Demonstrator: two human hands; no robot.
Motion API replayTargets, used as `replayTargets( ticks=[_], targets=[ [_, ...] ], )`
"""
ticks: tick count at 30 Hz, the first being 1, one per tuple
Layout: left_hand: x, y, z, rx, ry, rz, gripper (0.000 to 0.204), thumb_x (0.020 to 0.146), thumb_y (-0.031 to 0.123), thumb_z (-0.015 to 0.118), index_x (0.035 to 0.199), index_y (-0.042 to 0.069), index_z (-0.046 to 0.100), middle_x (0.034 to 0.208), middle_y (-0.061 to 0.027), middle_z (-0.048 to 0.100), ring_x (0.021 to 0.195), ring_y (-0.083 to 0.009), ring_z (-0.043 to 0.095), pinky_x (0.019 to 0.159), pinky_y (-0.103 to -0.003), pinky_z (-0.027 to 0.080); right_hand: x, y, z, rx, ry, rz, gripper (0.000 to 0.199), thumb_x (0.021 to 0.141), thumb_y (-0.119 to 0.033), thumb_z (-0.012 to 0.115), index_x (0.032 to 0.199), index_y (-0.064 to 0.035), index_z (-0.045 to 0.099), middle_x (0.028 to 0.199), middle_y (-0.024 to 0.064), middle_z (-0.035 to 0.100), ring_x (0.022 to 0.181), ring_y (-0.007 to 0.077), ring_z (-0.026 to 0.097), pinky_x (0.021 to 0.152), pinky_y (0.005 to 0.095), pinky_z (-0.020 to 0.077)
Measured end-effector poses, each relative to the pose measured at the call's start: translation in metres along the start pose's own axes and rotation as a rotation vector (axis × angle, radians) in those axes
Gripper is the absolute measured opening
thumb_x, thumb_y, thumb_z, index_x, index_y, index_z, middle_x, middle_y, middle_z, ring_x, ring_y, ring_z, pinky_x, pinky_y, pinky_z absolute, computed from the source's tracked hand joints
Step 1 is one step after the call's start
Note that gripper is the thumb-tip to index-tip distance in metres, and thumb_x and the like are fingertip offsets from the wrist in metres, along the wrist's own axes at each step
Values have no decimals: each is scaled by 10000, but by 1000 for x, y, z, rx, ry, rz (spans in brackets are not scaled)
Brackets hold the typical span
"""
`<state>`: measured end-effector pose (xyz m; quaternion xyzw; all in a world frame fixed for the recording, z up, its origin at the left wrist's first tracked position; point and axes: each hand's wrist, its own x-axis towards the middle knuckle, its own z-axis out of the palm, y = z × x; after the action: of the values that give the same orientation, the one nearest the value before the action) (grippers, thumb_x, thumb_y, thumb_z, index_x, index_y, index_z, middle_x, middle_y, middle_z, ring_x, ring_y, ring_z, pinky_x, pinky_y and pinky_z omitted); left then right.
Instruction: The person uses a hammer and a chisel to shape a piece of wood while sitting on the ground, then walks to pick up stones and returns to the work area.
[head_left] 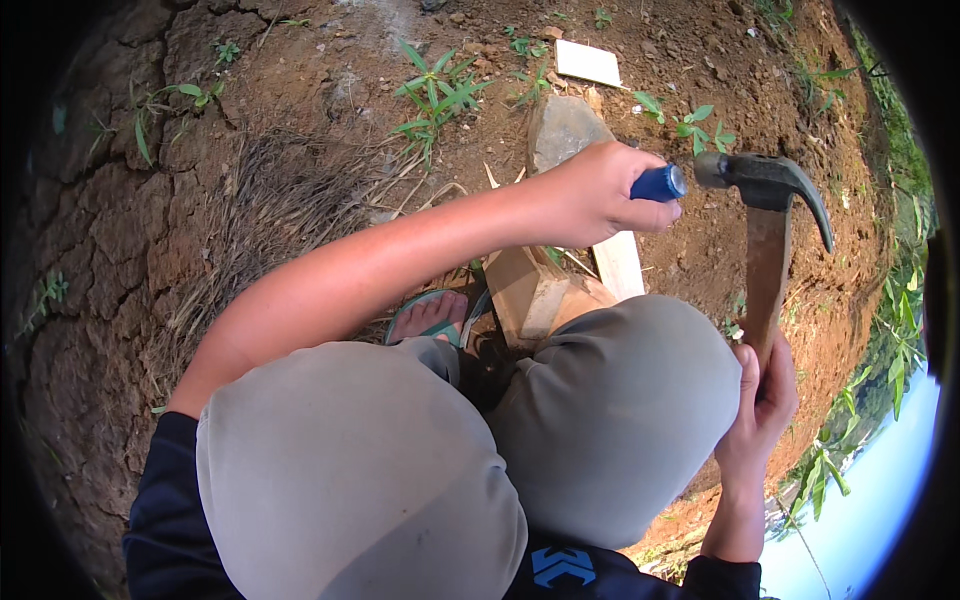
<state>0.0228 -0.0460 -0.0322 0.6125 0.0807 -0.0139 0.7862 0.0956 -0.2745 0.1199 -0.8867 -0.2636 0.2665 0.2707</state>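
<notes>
My left hand (pixel 598 195) is closed around a blue tool handle (pixel 656 184) with a round metal-looking end cap. The rest of that tool is hidden behind the hand. To its right, my right hand (pixel 762 400) grips the wooden shaft of a claw hammer (pixel 767 235) low down. The hammer stands upright, its dark steel head level with the blue handle and its round face toward the end cap, a small gap apart in the picture. Below my left forearm lies a wooden block (pixel 525 295), and a pale wood strip (pixel 620 265) shows beneath the hand.
A grey stone (pixel 565 132) sits on the brown soil beyond my left wrist. Farther off lies a small pale board (pixel 588 64). Dry grass (pixel 290 200) spreads at left, near a green plant (pixel 437 100). My knees and a sandalled foot (pixel 430 318) are close to the wood.
</notes>
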Motion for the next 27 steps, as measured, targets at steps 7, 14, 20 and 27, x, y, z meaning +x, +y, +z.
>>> replayTargets(
  ticks=[7, 14, 20, 27],
  targets=[
    [-1, -1, -1, 47, -29, -54, 305, 890, 288, 672, 789, 19, 568, 645, 18, 489, 612, -71, 429, 551, -278, 373, -1, -1, -1, -29, -27, 32, 325, 1006, -224, 526, 1197, 37, 564, 909, 44, 596, 782, 84, 510, 710, 232, 410],
    [-8, -4, -1, 79, -3, -22, 281, 892, 267, 671, 780, 31, 567, 657, 48, 485, 615, -44, 414, 543, -258, 358, 3, 0, 5, 19, -47, -19, 299, 990, -171, 534, 1184, 56, 552, 858, 56, 595, 723, 91, 513, 652, 241, 414],
    [-4, -18, -4, 68, 89, 41, 346, 878, 315, 666, 788, -8, 581, 626, -51, 537, 590, -111, 471, 562, -311, 410, 3, -1, 6, -49, -77, -48, 287, 994, -157, 525, 1203, 37, 553, 876, 55, 604, 738, 109, 521, 673, 244, 425],
    [-4, -19, -15, -5, 86, -5, 270, 906, 288, 663, 835, 41, 580, 689, 52, 496, 643, -43, 444, 567, -237, 382, 9, -9, 3, 76, 25, -17, 290, 997, -200, 546, 1180, 22, 569, 812, -6, 530, 688, 48, 476, 623, 211, 387]
  ],
)
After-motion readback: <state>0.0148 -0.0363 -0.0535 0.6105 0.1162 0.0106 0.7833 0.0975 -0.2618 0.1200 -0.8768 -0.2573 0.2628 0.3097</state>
